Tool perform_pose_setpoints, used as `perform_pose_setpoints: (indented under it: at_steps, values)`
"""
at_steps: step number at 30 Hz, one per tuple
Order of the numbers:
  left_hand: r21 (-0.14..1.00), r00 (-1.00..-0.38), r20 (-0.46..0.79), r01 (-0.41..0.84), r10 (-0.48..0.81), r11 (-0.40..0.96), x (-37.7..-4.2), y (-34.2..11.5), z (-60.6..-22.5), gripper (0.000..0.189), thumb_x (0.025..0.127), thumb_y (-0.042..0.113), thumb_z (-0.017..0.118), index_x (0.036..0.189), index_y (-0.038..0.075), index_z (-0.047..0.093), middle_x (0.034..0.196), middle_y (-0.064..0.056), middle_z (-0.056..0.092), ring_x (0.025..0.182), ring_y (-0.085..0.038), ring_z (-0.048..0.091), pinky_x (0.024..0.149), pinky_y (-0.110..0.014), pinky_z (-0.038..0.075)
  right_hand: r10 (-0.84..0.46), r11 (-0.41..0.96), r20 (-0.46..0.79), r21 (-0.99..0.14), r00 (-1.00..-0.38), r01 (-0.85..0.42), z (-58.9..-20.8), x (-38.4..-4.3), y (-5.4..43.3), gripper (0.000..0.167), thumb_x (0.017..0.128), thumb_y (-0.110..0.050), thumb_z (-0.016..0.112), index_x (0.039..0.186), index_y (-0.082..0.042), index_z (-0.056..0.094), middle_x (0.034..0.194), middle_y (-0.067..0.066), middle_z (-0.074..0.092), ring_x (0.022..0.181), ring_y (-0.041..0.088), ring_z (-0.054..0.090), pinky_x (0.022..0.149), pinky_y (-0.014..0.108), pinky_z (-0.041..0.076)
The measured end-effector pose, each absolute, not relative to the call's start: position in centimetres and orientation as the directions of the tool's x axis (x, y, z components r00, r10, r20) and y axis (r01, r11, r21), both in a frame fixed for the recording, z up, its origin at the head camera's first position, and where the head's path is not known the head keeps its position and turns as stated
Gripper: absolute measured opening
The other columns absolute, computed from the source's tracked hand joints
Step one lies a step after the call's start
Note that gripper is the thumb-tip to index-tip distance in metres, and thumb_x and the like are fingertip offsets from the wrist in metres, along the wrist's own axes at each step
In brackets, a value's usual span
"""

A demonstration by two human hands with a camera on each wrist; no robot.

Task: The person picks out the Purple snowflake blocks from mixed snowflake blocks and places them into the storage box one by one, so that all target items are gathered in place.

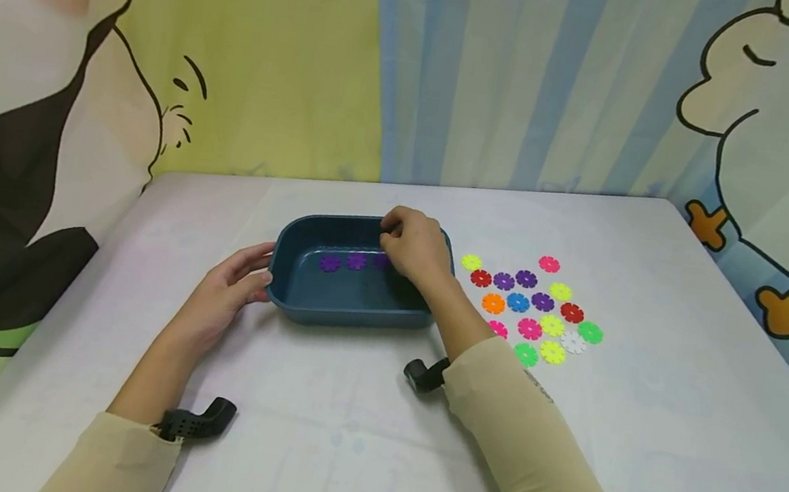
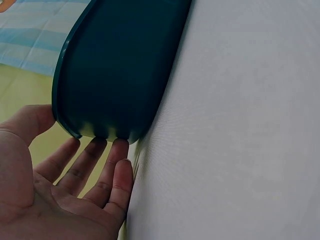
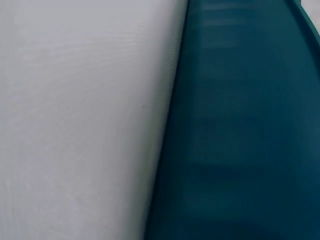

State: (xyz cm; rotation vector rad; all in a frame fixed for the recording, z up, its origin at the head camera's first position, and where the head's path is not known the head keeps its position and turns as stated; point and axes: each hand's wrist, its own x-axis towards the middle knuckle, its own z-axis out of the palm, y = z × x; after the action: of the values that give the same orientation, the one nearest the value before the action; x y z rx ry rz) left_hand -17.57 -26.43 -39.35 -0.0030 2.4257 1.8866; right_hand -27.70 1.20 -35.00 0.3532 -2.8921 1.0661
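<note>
On the white counter [image 1: 315, 437], purple discs [image 1: 356, 262] sit inside the teal bin [image 1: 354, 320]; the right hand [image 1: 416, 245] curls over it, pinching or not, I cannot tell; the left hand [image 1: 230, 283] spreads against its end. Probably loading discs; next calls for lifting clear.

A white-covered counter [image 3: 75, 120] fills the left part of the right wrist view; its surface greys softly into shadow near a dark teal basin [image 3: 235, 130], whose smooth wall takes up most of the right part; the line where the two meet runs steeply, slanting from top centre down to the left; a few faint pale streaks cross the wall near the top, and it darkens towards the bottom; the basin's rim [image 3: 306, 26] curves through the upper right corner, with a small pale patch, too slight to identify, beyond it.
</note>
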Motion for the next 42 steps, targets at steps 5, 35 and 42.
perform_pose_setpoints:
  at_steps: [5,35,42]
  values:
    - [0.967,-0.997,-0.056,-0.044,0.043,0.249,-17.5,-26.5,-39.4,0.060,0.107,0.030,0.057,0.161,0.013,0.036,0.160,-0.015,0.043,0.114,-0.007,0.063,0.094,-0.022,0.056,-0.193,0.681,0.164,-0.687,-0.967,-0.253,-34.4,-27.2,1.4,0.022,0.098,-0.020,0.067,0.120,-0.015,0.072,0.092,0.004,0.072,0.079,0.021,0.061,0.073,0.036,0.054]
    - [0.968,-0.998,-0.047,-0.036,0.037,0.249,-17.5,-26.6,-39.5,0.059,0.107,0.031,0.058,0.160,0.014,0.038,0.159,-0.014,0.045,0.114,-0.008,0.063,0.092,-0.020,0.056,-0.187,0.351,0.283,-0.875,-0.941,-0.333,-33.1,-24.6,7.1,0.022,0.101,-0.017,0.065,0.121,-0.011,0.072,0.098,0.012,0.069,0.069,0.040,0.061,0.062,0.029,0.055]
    - [0.968,-0.998,-0.043,-0.030,0.046,0.250,-17.6,-26.6,-39.4,0.058,0.107,0.029,0.057,0.160,0.013,0.038,0.159,-0.014,0.045,0.113,-0.007,0.063,0.094,-0.022,0.056,-0.220,0.410,0.147,-0.883,-0.964,-0.228,-32.2,-25.0,10.0,0.025,0.101,-0.025,0.064,0.124,-0.016,0.070,0.105,0.013,0.069,0.077,0.039,0.062,0.060,0.030,0.055]
